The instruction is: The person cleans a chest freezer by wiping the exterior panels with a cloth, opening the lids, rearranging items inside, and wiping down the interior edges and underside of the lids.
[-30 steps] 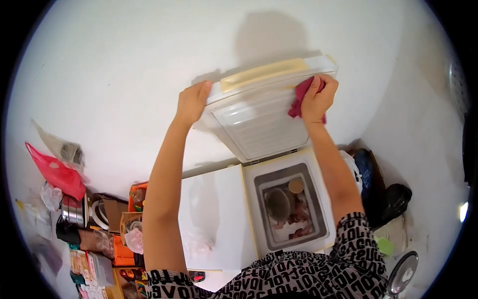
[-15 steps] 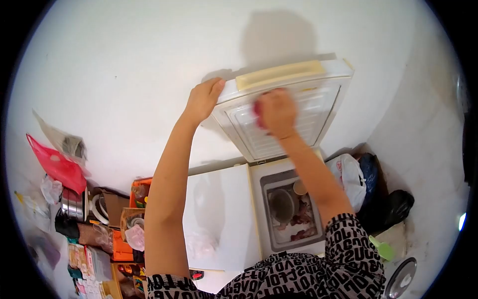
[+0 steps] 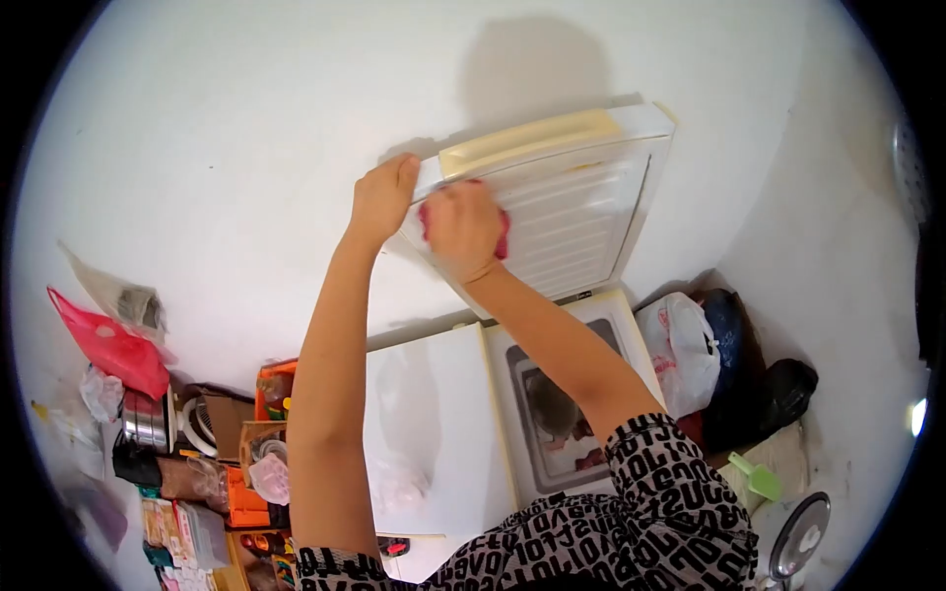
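A chest freezer's raised lid point(image 3: 567, 231) leans back near the white wall, its ribbed inner side facing me. My left hand point(image 3: 382, 200) is closed over the lid's upper left corner, beside the cream handle strip point(image 3: 532, 141). With my right hand point(image 3: 461, 229), slightly blurred, I press a red cloth point(image 3: 504, 236) flat on the left part of the inner panel; most of the cloth is hidden under my fingers. Below, partly behind my right forearm, the open freezer compartment point(image 3: 519, 433) holds a round container point(image 3: 552, 406) and what looks like meat.
The freezer's other, closed lid point(image 3: 424, 443) lies left of the compartment. Plastic bags point(image 3: 682, 350) stand to the right, near a green scoop point(image 3: 757, 478) and a round metal lid point(image 3: 800, 535). Crowded shelves with a pot point(image 3: 146, 419) and a pink bag point(image 3: 108, 340) are at left.
My right hand and the cloth have moved left across the panel, from its middle toward its left edge. My left hand stays on the lid's corner. The view has shifted slightly.
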The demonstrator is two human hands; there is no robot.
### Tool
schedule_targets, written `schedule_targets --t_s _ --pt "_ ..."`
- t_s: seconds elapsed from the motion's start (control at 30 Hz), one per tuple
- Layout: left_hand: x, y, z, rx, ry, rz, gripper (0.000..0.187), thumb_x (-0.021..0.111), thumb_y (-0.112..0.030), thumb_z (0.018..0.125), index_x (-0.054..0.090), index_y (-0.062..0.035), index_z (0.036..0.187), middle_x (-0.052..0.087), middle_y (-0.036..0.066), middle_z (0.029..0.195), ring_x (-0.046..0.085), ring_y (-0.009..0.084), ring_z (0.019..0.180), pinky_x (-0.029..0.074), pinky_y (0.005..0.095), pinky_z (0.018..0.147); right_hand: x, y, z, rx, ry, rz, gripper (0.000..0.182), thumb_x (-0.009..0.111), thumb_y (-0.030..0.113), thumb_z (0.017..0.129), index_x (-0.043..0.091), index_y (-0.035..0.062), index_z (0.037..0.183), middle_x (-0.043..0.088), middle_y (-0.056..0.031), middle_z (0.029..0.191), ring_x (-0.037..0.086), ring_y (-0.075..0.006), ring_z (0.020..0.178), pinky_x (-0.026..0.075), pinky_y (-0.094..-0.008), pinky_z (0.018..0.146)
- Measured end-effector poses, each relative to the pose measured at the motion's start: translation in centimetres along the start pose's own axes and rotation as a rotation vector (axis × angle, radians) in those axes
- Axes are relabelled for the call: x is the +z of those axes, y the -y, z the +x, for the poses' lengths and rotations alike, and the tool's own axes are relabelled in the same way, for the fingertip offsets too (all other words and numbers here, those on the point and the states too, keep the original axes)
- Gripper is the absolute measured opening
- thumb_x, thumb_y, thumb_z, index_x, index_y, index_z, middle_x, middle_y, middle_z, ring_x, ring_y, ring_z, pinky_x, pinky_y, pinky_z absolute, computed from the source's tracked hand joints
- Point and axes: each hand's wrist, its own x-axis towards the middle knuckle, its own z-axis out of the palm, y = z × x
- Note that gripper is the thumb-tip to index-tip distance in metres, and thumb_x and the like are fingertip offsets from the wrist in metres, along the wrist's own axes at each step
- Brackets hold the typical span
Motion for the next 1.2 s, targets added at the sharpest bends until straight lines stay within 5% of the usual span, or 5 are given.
schedule_targets --t_s 0.17,0.37,0.63,1.03,1.2 --pt "-0.2 0.4 -0.3 0.01 0.016 -0.055 0.044 0.035 -0.039 0.1 0.064 -0.0055 0.105 0.066 0.02 0.095 0.06 0.0406 0.089 0.047 0.0443 0.078 -1.8 -3.9 0.2 -0.472 -0.035 0.074 0.01 0.065 0.017 0.072 0.059 0.0137 0.079 0.055 -0.0072 0.083 0.056 -0.0277 0.076 0.047 -0.0419 0.066" --pt "0.2 0.0 -0.2 -0.012 -0.035 0.014 0.042 0.035 -0.036 0.1 0.064 -0.0059 0.1 0.066 0.02 0.091 0.06 0.0409 0.086 0.047 0.0466 0.077 -10.9 -17.4 3.9 0.215 -0.321 -0.257 0.008 0.055 0.014 0.092 0.056 0.0068 0.096 0.056 -0.0133 0.094 0.059 -0.0344 0.08 0.048 -0.0471 0.064" --pt "1.0 0.2 -0.2 0.019 -0.115 0.051 0.039 0.036 -0.034 0.099 0.065 -0.0068 0.1 0.066 0.02 0.091 0.061 0.0405 0.086 0.047 0.0481 0.078 -5.0 -10.5 2.0 0.209 -0.7 -0.026 0.02 0.057 0.012 0.091 0.053 -0.0012 0.106 0.052 -0.0164 0.103 0.046 -0.036 0.102 0.034 -0.047 0.092" --pt "0.9 0.2 -0.2 -0.026 -0.086 -0.024 0.039 0.037 -0.033 0.099 0.065 -0.0054 0.097 0.066 0.021 0.092 0.061 0.0408 0.086 0.048 0.0475 0.076 -3.2 -9.3 -3.2 -0.479 -0.027 -0.02 0.034 0.068 0.008 0.067 0.064 0.0138 0.101 0.052 -0.0059 0.11 0.049 -0.0288 0.1 0.041 -0.0432 0.086" --pt "1.0 0.1 -0.1 -0.01 -0.115 0.034 0.038 0.038 -0.031 0.097 0.067 -0.0062 0.1 0.067 0.019 0.093 0.062 0.0401 0.087 0.048 0.0474 0.077 -6.0 -11.5 -1.0 0.033 -0.396 0.055 0.037 0.063 -0.001 0.066 0.064 0.0055 0.102 0.051 -0.0135 0.107 0.046 -0.0343 0.101 0.038 -0.0461 0.088"
